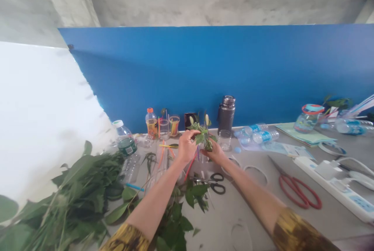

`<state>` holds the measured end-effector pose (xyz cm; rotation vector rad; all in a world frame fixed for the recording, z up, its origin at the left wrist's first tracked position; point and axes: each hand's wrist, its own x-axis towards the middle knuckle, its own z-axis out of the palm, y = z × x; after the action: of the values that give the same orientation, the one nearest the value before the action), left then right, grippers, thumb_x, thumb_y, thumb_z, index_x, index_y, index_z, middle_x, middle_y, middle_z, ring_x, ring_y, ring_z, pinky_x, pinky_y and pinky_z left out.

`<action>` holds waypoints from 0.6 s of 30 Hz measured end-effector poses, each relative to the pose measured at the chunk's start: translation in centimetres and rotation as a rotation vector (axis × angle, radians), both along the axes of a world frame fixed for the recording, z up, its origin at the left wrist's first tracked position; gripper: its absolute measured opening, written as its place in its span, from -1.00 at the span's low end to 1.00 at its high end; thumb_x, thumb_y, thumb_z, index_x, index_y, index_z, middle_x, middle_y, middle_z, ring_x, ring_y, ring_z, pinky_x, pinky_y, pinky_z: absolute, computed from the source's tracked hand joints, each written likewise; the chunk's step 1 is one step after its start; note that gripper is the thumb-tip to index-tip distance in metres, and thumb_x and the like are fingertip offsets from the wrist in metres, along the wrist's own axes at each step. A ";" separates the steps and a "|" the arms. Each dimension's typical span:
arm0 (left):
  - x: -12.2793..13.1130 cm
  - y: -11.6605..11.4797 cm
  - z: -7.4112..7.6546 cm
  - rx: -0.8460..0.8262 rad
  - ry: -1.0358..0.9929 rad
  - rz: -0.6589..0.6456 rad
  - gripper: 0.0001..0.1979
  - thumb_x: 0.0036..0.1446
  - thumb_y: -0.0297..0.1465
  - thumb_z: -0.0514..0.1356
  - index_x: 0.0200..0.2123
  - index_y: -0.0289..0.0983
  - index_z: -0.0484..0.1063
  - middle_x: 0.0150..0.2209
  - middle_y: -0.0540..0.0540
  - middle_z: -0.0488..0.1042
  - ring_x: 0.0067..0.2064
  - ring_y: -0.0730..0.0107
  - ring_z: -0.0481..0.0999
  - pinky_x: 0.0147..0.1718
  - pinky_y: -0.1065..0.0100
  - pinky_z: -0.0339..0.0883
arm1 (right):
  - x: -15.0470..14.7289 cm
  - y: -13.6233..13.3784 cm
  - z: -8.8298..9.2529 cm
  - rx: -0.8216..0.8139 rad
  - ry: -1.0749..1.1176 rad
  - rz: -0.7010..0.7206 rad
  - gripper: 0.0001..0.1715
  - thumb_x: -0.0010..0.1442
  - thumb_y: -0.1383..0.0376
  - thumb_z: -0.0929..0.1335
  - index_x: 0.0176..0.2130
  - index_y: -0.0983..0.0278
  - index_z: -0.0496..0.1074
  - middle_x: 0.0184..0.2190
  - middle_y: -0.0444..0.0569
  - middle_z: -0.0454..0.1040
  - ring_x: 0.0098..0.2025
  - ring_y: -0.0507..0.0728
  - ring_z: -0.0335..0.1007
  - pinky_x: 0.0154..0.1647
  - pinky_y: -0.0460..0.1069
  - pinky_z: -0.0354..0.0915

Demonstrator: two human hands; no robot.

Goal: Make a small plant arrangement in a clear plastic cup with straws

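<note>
My left hand [187,146] is raised over the middle of the table, its fingers closed in a pinch at the leaves of a small leafy sprig [201,138] with pale buds. From the other side, my right hand [215,152] grips the lower part of the same sprig; the stem ends are partly hidden by the fingers. Black-handled scissors [217,183] lie below my hands, next to cut leaves [178,223]. A red straw [190,167] rests under my left hand. Close beyond my right hand stands a clear cup [224,140].
A big heap of green leaves [78,188] covers the left side. A dark thermos [227,114], an orange-capped bottle [151,124] and a cup of straws [174,126] stand along the blue partition [175,71]. At right lie red-handled scissors [300,192], plastic bottles [265,136] and a power strip [336,188].
</note>
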<state>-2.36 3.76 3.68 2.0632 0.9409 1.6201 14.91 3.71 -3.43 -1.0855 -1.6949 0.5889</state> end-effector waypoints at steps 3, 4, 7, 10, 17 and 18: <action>0.0 -0.1 0.1 0.002 0.000 -0.003 -0.85 0.06 -0.52 0.29 -0.28 -0.21 0.59 -0.39 -0.02 0.50 -0.35 0.38 0.48 -0.29 0.37 0.31 | 0.0 0.5 -0.4 0.010 -0.003 -0.037 -0.34 0.02 0.12 0.49 0.09 0.23 0.41 -0.06 0.04 0.55 -0.04 0.29 0.45 0.04 0.19 0.35; 0.0 0.0 0.1 0.002 -0.004 -0.004 -0.85 0.06 -0.52 0.29 -0.27 -0.21 0.59 -0.38 -0.03 0.51 -0.34 0.38 0.48 -0.28 0.37 0.32 | 0.0 0.6 -0.6 0.026 0.014 -0.055 -0.26 -0.01 0.12 0.51 0.13 0.22 0.38 0.01 0.06 0.53 0.03 0.31 0.43 0.10 0.22 0.33; -0.1 0.1 0.0 -0.003 -0.015 0.007 -0.82 0.05 -0.54 0.29 -0.26 -0.22 0.59 -0.37 -0.03 0.51 -0.32 0.37 0.50 -0.27 0.36 0.32 | 0.0 0.6 -0.9 0.052 0.089 -0.078 -0.01 -0.09 0.11 0.56 0.26 0.18 0.27 0.21 0.13 0.39 0.20 0.34 0.33 0.23 0.25 0.26; -0.1 0.1 0.0 -0.010 -0.011 0.005 -0.79 0.03 -0.58 0.28 -0.26 -0.21 0.59 -0.37 -0.03 0.51 -0.32 0.37 0.50 -0.27 0.36 0.32 | 0.0 0.2 -1.0 -0.004 0.125 -0.057 0.04 -0.11 0.10 0.57 0.29 0.15 0.25 0.23 0.13 0.36 0.22 0.35 0.33 0.20 0.26 0.30; 0.1 -0.4 0.2 0.008 0.007 0.007 -0.81 0.04 -0.55 0.27 -0.27 -0.20 0.59 -0.38 -0.02 0.51 -0.35 0.39 0.47 -0.27 0.37 0.33 | 0.0 -0.4 -0.3 -0.058 0.130 -0.086 -0.14 -0.04 0.10 0.53 0.21 0.20 0.36 0.16 0.13 0.45 0.16 0.35 0.39 0.09 0.23 0.38; 0.1 -0.4 0.2 0.007 0.010 0.005 -0.82 0.05 -0.54 0.27 -0.27 -0.20 0.59 -0.38 -0.02 0.50 -0.35 0.39 0.46 -0.28 0.37 0.33 | -0.1 -0.4 -0.2 -0.054 0.122 -0.100 -0.17 -0.04 0.10 0.53 0.19 0.22 0.38 0.13 0.14 0.47 0.13 0.35 0.41 0.08 0.23 0.38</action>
<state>-2.22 3.34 3.87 2.0775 0.9453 1.6194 14.83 3.32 -3.61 -1.1427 -1.5181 0.6277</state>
